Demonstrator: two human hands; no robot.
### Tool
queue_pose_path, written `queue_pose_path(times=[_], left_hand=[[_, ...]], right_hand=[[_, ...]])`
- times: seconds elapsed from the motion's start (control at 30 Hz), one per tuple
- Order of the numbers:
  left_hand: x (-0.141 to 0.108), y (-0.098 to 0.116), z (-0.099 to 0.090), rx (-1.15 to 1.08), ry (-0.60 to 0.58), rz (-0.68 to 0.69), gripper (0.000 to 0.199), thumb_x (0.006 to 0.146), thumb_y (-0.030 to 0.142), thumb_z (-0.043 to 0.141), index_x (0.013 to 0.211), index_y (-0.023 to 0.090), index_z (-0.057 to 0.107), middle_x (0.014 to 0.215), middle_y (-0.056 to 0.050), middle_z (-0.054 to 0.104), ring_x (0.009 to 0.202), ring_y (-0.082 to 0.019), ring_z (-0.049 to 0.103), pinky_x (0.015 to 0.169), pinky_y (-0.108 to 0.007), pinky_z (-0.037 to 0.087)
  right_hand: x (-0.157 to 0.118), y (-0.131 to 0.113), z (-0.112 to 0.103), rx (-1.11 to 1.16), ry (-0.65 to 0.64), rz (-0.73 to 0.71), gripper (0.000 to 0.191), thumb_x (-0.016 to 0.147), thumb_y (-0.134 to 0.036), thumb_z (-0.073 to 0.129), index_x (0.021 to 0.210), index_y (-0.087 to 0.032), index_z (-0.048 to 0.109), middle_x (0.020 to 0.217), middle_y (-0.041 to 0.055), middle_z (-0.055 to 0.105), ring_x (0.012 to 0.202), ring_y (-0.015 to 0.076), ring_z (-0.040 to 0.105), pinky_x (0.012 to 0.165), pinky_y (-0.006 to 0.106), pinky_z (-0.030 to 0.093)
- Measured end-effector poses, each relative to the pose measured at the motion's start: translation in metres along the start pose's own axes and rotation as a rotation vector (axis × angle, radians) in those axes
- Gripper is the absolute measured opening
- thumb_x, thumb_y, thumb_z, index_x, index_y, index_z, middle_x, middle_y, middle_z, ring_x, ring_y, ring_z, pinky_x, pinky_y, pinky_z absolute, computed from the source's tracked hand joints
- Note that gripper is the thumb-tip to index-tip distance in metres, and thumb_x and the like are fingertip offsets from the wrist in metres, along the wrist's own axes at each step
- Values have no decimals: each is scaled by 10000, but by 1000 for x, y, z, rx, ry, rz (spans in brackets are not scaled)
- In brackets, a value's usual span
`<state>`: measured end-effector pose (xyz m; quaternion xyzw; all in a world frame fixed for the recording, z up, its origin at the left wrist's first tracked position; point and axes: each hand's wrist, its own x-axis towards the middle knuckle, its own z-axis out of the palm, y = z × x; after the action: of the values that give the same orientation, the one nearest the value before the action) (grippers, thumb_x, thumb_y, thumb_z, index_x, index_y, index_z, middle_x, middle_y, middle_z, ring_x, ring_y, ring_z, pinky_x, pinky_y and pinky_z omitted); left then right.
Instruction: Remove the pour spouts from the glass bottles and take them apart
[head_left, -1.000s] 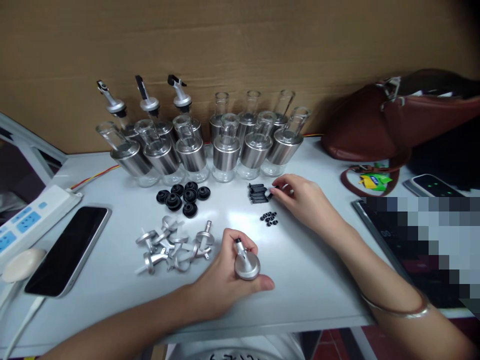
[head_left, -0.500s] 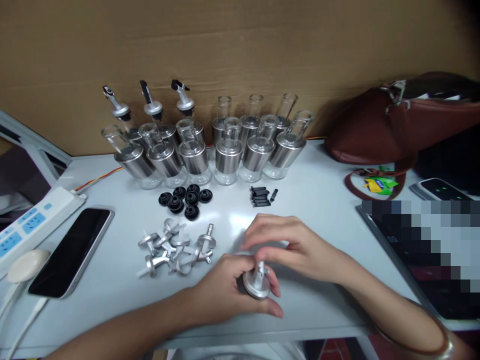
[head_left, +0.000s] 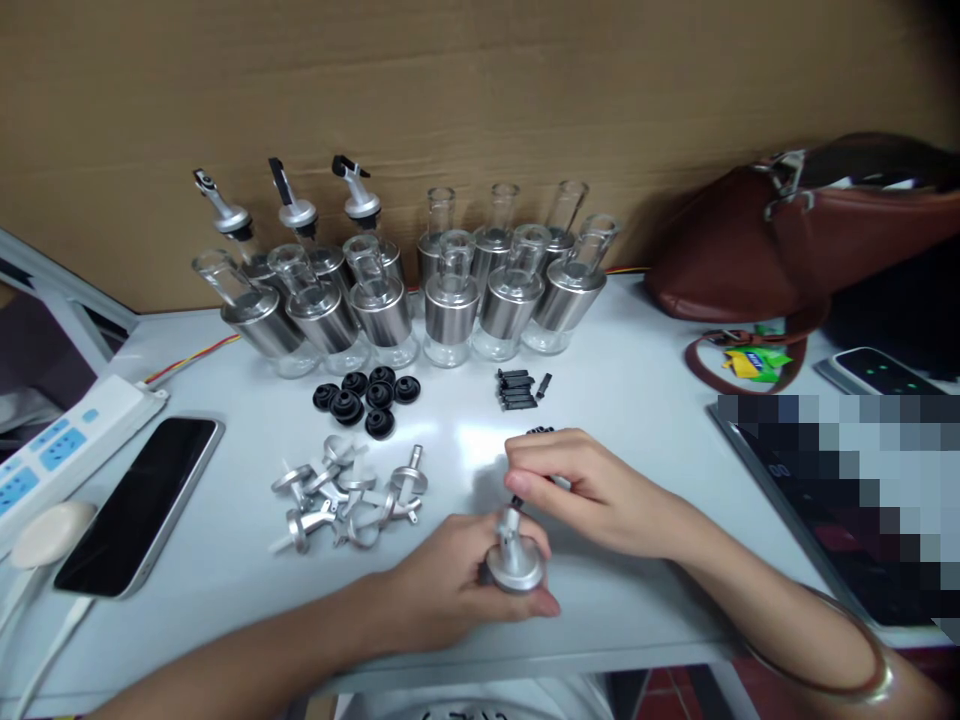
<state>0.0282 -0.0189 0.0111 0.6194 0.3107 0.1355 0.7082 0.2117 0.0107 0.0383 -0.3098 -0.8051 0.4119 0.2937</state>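
Observation:
My left hand (head_left: 457,570) is wrapped round a silver bottle pourer (head_left: 516,565), its round collar tilted toward me and the spout pointing up and away. My right hand (head_left: 585,490) pinches a small black piece (head_left: 517,502) at the tip of that spout; the fingers partly hide it. Just beyond this hand lie more small black parts (head_left: 540,431), mostly covered. A pile of small black flaps (head_left: 517,388) is farther back. Left of my hands are several loose silver pourers (head_left: 360,497), with black ribbed stoppers (head_left: 379,395) behind them.
Glass bottles with metal sleeves (head_left: 451,310) stand in two rows by the cardboard; three at back left carry pourers (head_left: 298,212). A phone (head_left: 139,505) and power strip (head_left: 67,450) lie left. Right are a brown bag (head_left: 720,250), a packet (head_left: 757,362) and a dark tablet-like device (head_left: 795,500).
My right hand has closed from a loose curl into a pinch, with a black piece now at the spout's tip. The pourer stays in my left hand. The view has shifted slightly.

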Motion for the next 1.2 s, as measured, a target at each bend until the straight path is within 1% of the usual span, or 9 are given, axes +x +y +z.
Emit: queue_pose_path(times=[0.07,0.13,0.27,0.4,0.53,0.67,0.8,1.0,1.2], left_hand=[[0,0,2,14,75,22,184,782,328,626,861,176,559,767,6,554,660,-112,453,620,-243,347],[-1,0,3,12,119,57,142,799,275,594,896,180,552,824,-12,588,701,-121,493,648,-250,372],[-3,-3,5,-3,140,56,156,808,279,588,924,184,543,787,3,561,665,-110,469,630,-249,365],[-3,-8,5,-45,146,20,227,805,322,594,973,185,527,768,10,528,644,-109,438,615,-256,352],[-3,-10,5,-86,151,1,280,809,365,593,1008,192,499,737,18,504,615,-106,420,589,-256,337],[-3,-11,6,-99,144,-9,284,812,378,583,1003,194,482,723,24,485,597,-102,406,580,-261,328],[-3,-8,7,-106,152,-22,286,812,354,572,1018,195,454,748,17,501,600,-103,433,573,-263,335],[-2,-5,8,-156,206,-19,304,819,266,535,1061,207,363,813,11,532,631,-97,503,613,-263,374],[-1,-7,9,-169,212,-41,314,818,251,545,1069,208,361,759,30,538,601,-91,512,614,-260,385]], right_hand=[[-1,3,-5,66,85,84,343,938,-297,484,629,-159,540,604,-25,492,566,79,455,547,210,375],[-2,5,-11,185,191,160,183,871,-297,595,754,-161,629,711,8,606,628,95,547,572,212,432],[-4,6,-21,358,296,207,98,795,-261,686,856,-185,673,754,9,661,616,97,608,580,213,498],[-5,7,-27,240,184,302,187,867,-322,591,935,-177,686,743,28,692,650,119,644,643,241,527],[-5,12,-30,-6,66,362,199,833,-365,628,795,-169,626,616,2,652,554,117,598,553,224,471],[-5,18,-28,-301,34,238,156,803,-284,670,711,-170,619,560,-32,569,494,86,486,481,199,368],[-5,22,-23,-480,-18,135,64,834,-178,630,776,-163,652,723,19,657,664,138,574,630,246,430],[-2,26,-18,-579,-66,101,92,855,-158,604,792,-157,672,800,63,612,791,193,556,688,289,440],[-3,28,-17,-602,-108,138,103,858,-136,586,833,-154,684,819,70,595,800,202,547,712,326,454]])
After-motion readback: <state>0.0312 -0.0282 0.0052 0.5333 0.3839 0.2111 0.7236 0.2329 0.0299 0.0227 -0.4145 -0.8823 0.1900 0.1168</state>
